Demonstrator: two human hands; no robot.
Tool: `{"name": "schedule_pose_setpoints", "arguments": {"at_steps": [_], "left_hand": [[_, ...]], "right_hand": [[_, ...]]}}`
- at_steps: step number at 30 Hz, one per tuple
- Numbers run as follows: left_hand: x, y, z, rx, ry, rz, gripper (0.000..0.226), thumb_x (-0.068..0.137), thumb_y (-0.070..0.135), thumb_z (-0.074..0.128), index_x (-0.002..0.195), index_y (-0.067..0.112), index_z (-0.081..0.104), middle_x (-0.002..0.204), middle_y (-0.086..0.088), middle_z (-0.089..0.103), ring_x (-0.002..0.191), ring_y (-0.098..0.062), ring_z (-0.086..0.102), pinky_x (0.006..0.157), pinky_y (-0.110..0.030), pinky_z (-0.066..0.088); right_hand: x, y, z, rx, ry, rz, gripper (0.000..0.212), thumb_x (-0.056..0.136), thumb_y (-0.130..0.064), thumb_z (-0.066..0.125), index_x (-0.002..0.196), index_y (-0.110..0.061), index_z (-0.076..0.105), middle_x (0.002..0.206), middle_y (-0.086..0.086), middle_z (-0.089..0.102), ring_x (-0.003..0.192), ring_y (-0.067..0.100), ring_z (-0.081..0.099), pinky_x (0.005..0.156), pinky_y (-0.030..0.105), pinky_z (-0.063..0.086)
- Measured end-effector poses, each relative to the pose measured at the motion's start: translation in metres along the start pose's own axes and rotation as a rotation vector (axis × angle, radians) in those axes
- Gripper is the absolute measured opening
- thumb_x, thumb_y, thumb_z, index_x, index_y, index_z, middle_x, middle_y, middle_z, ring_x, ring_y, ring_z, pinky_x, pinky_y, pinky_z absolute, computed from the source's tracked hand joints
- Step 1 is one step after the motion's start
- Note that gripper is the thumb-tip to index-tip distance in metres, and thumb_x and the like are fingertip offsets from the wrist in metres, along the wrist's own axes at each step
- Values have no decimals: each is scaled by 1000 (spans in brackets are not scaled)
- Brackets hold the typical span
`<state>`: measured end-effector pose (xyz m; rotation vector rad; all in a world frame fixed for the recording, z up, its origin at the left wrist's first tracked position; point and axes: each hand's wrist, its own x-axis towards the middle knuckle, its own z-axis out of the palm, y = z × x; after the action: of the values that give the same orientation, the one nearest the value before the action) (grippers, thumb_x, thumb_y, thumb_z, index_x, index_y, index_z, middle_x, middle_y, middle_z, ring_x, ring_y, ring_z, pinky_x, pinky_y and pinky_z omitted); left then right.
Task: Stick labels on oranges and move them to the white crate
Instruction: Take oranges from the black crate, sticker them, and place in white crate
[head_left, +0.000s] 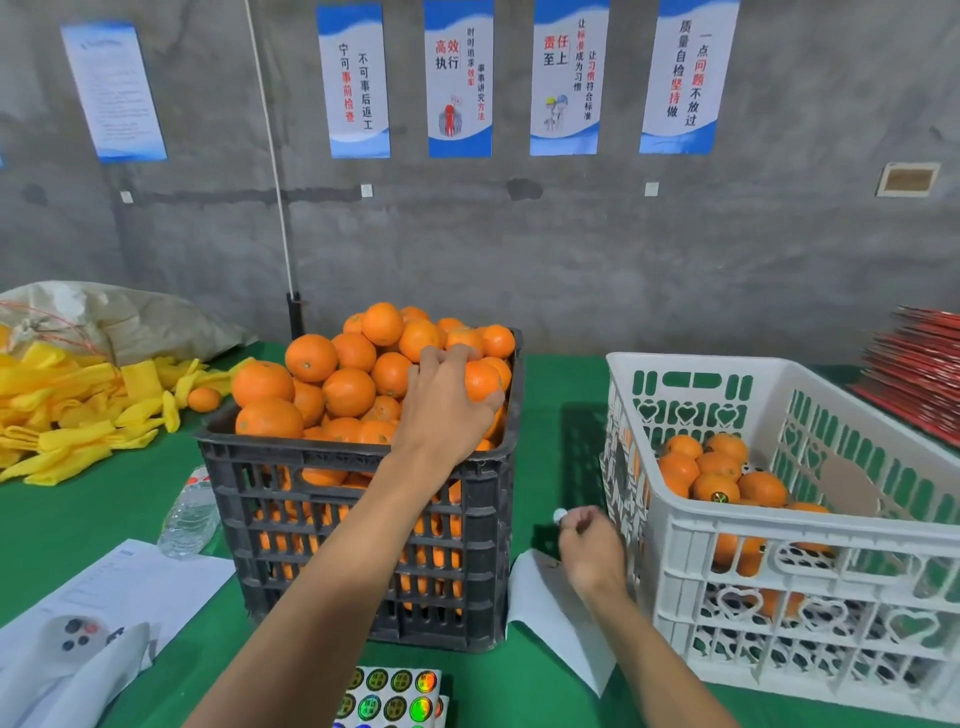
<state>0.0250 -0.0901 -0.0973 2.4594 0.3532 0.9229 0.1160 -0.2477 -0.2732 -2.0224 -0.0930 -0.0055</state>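
Oranges (363, 374) heaped above the rim of a black crate (363, 545) fill the middle of a green worktop (78, 519), seen from the head camera. The left hand (447, 410) reaches over the pile, its fingers curled round one orange (480, 382) at the right side of the heap. The right hand (589, 545) hangs lower, between the two crates and just beside the white crate (779, 571), its thumb and fingertips pinching a small round label (560, 515). Under that hand lies a white backing sheet (550, 618). The white crate stands to the right of the black one and holds a shallow layer of oranges, at least one bearing a dark round label. A sheet of shiny round labels (395, 693) lies at the near edge of the worktop between the forearms. To the left lie a clear plastic bottle (189, 514) on its side, printed papers (119, 587), a pile of yellow foam sleeves (67, 410) with a loose orange (203, 399) among them, and a grey sack (114, 317). Red packets (919, 384) are stacked at far right; posters (460, 78) hang on the concrete wall
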Motion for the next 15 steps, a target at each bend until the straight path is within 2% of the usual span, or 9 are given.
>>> {"name": "schedule_pose_setpoints", "arguments": {"at_steps": [2, 4, 6, 9, 10, 12, 14, 15], "left_hand": [[1, 3, -1, -10, 12, 46, 58, 89, 39, 75, 139, 24, 51, 132, -7, 46, 122, -32, 48, 102, -49, 45], [2, 9, 1, -9, 35, 125, 58, 87, 36, 77, 138, 23, 54, 131, -6, 48, 123, -31, 47, 105, -47, 41], [1, 19, 5, -32, 43, 224, 57, 84, 33, 79, 136, 21, 58, 131, -7, 50, 123, -32, 49, 105, -45, 40], [1, 30, 10, -14, 87, 333, 56, 83, 32, 80, 133, 21, 59, 130, -7, 49, 119, -28, 49, 102, -39, 40], [3, 33, 10, 2, 108, 354, 56, 82, 31, 80, 133, 22, 59, 130, -7, 48, 117, -27, 48, 102, -38, 40], [10, 37, 10, 52, 121, 387, 59, 81, 27, 79, 136, 23, 58, 131, -7, 47, 115, -27, 46, 101, -37, 40], [16, 42, 12, 46, 55, 438, 64, 80, 16, 77, 140, 21, 56, 134, -6, 46, 118, -27, 46, 103, -36, 40], [16, 44, 13, -25, -9, 471, 65, 79, 8, 74, 141, 19, 56, 135, -6, 48, 120, -25, 47, 104, -33, 41]], "right_hand": [[-3, -41, -10, 203, 144, -163, 10, 101, -19, 55, 93, -20, 62, 83, -7, 67, 75, 4, 63, 66, 24, 49], [-4, -85, -22, 324, 264, -315, 10, 98, -19, 60, 91, -21, 66, 84, -12, 68, 72, -5, 61, 64, 13, 44], [-6, -121, -31, 417, 276, -404, 10, 97, -20, 62, 92, -19, 70, 83, -9, 70, 70, -6, 62, 62, 13, 45], [-7, -144, -44, 571, 184, -407, 15, 101, -20, 60, 102, -14, 74, 95, 3, 74, 85, 12, 70, 74, 28, 57], [-7, -144, -49, 653, 131, -389, 17, 102, -20, 60, 103, -12, 75, 98, 5, 75, 90, 19, 72, 73, 31, 60], [-9, -143, -58, 844, -32, -341, 22, 104, -24, 56, 106, -13, 76, 103, 5, 77, 95, 22, 74, 71, 30, 61], [-8, -142, -61, 915, -146, -323, 27, 101, -32, 62, 118, -14, 71, 111, 5, 75, 98, 23, 75, 75, 34, 63], [-6, -142, -61, 909, -159, -317, 37, 97, -35, 69, 125, -12, 66, 115, 7, 73, 100, 24, 74, 80, 37, 63]]}}
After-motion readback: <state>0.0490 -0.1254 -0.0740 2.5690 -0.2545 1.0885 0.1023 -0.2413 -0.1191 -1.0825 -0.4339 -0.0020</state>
